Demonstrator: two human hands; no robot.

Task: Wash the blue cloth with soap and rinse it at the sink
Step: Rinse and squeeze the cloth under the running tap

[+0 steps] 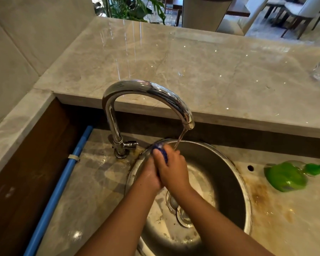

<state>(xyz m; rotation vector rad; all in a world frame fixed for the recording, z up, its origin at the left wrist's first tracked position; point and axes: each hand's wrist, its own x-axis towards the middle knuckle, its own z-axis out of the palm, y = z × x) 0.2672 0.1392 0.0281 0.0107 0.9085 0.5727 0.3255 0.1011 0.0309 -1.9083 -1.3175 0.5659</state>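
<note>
From my remote seat, the small wadded blue cloth (163, 154) sits at the eleven o'clock edge of the round stainless steel sink (246, 200), squeezed between both palms. The right hand (172, 170) curls its fingers and thumb round the cloth. The left hand (149, 174) presses from behind, but its fingers are hidden, so I cannot tell how far they close. I judge the hands are held high and forward so the stream from the curved chrome tap (146, 89) lands on them, over the bowl to catch runoff. A crumpled green plastic pouch (284, 177), perhaps soap, lies at three o'clock.
</note>
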